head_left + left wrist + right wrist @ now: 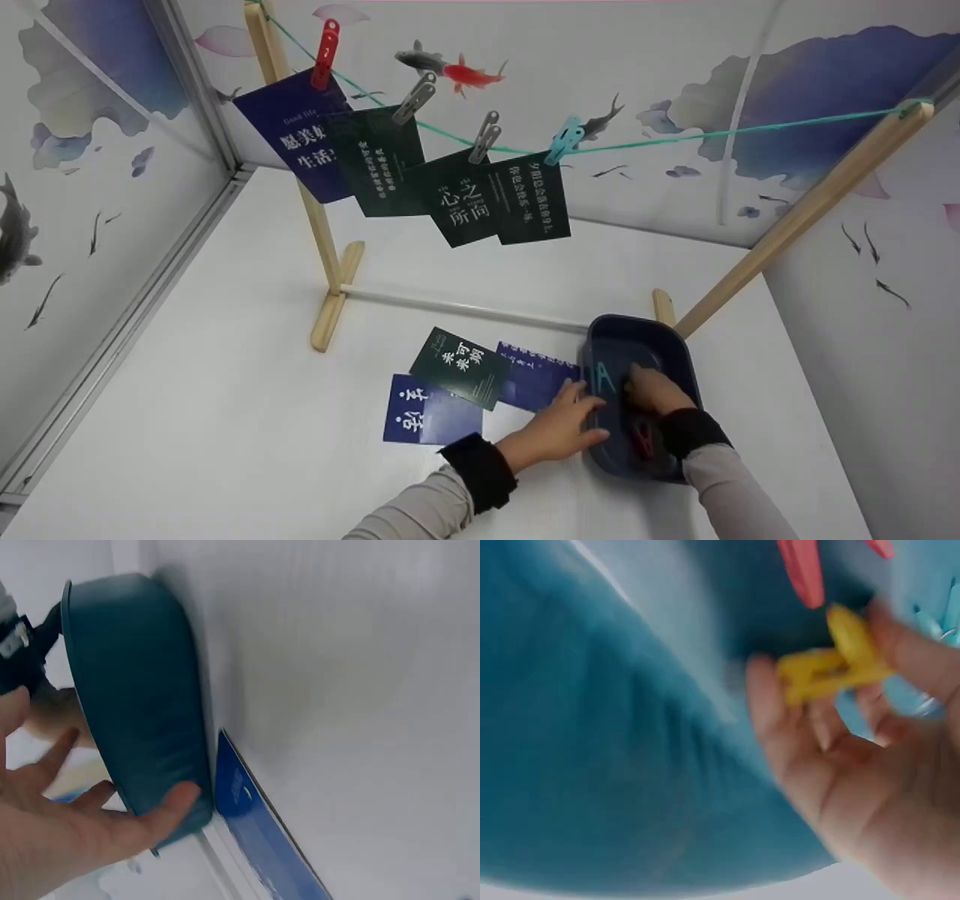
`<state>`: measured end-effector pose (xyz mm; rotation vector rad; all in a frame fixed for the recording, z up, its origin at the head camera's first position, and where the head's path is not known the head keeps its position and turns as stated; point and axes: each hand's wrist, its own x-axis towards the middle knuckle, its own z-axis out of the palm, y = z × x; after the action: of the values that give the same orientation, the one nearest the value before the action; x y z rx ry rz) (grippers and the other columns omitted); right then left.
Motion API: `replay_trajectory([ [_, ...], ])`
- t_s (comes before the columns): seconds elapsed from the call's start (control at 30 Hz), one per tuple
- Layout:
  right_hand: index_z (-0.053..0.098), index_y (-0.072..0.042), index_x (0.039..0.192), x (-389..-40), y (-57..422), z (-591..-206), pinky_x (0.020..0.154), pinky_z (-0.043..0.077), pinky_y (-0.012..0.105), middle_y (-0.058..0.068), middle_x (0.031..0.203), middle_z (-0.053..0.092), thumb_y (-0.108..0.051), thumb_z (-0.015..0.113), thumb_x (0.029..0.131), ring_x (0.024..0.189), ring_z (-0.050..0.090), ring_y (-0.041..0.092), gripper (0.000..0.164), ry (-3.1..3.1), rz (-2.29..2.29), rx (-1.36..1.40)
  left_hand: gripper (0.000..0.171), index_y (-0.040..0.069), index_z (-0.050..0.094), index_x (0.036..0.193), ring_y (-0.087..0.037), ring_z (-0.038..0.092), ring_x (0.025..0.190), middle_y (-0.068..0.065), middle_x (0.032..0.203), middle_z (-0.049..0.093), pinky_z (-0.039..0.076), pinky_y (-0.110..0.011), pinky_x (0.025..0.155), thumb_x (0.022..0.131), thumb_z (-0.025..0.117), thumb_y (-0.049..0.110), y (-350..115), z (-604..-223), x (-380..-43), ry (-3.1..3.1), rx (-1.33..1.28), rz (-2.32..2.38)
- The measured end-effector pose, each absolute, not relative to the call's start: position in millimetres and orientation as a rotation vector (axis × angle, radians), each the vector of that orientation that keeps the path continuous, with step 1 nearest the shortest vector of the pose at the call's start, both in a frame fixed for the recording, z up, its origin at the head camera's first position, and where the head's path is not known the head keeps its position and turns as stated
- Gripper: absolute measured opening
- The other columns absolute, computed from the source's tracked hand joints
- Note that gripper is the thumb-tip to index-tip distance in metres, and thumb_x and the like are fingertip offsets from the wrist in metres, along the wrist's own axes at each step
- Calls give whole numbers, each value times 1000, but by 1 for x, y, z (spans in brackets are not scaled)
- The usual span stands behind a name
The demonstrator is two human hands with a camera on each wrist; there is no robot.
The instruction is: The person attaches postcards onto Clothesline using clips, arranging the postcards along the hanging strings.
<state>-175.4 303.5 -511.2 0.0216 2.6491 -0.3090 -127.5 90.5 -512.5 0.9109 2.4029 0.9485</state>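
Observation:
Inside the dark blue bin (pixel 611 337), my right hand (pixel 658 391) pinches a yellow clothespin (pixel 810 675) between thumb and fingers. A red clothespin (pixel 641 439) lies in the bin near that wrist, and a teal clothespin (pixel 604 377) shows by the left wall. My left hand (pixel 555 429) is spread with loose fingers along the bin's left side, its fingertips close to the rim. Beside it, a blue card (pixel 536 375) lies on the table, partly under a green card (pixel 461 367). Another blue card (pixel 450 420) lies nearer the front.
A wooden rack with a right post (pixel 810 217) and left post (pixel 319 232) carries a green string (pixel 675 141). Several cards hang from it under red (pixel 326 56), grey (pixel 486 137) and light blue (pixel 564 141) clothespins. A white bar (pixel 465 309) joins the rack's feet.

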Motion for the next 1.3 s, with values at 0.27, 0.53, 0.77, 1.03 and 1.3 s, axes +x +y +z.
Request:
replay_trajectory([
  [0.27, 59, 8, 100, -173, 256, -478, 66, 52, 50, 27, 89, 60, 2, 59, 85, 81, 58, 40, 16, 3382, -67, -257, 58, 4, 43, 138, -44, 28, 137, -24, 147, 33, 32, -62, 104, 92, 58, 35, 50, -521, -156, 2502, 634, 993],
  [0.53, 56, -1, 107, -146, 207, -443, 70, 50, 38, 12, 93, 54, -3, 52, 94, 84, 54, 25, 14, 3373, -548, -456, 56, 2, 44, 136, -45, 33, 130, -28, 139, 34, 34, -64, 99, 90, 63, 28, -4, -526, -202, 2715, 200, 917],
  [0.77, 53, -2, 113, -136, 180, -423, 81, 52, 36, 10, 99, 53, 0, 57, 90, 92, 50, 21, 24, 3351, -783, -612, 76, -2, 43, 129, -39, 42, 116, -24, 126, 42, 42, -53, 89, 75, 78, 37, -25, -526, -232, 2767, -96, 750],
  [1.03, 53, 0, 109, -129, 174, -418, 68, 49, 20, 12, 99, 61, -3, 69, 82, 78, 51, 12, 31, 3288, -1182, -595, 97, -3, 38, 130, -39, 45, 111, -26, 121, 45, 40, -50, 88, 58, 90, 35, -22, -539, -236, 2785, -196, 630],
  [1.3, 38, -1, 115, -127, 176, -425, 72, 46, 24, 10, 95, 51, -21, 39, 102, 81, 50, 15, 24, 2991, -1264, -469, 68, 1, 44, 129, -41, 50, 111, -27, 120, 50, 36, -52, 92, 74, 79, 17, -41, -519, -235, 2769, -70, 786],
])
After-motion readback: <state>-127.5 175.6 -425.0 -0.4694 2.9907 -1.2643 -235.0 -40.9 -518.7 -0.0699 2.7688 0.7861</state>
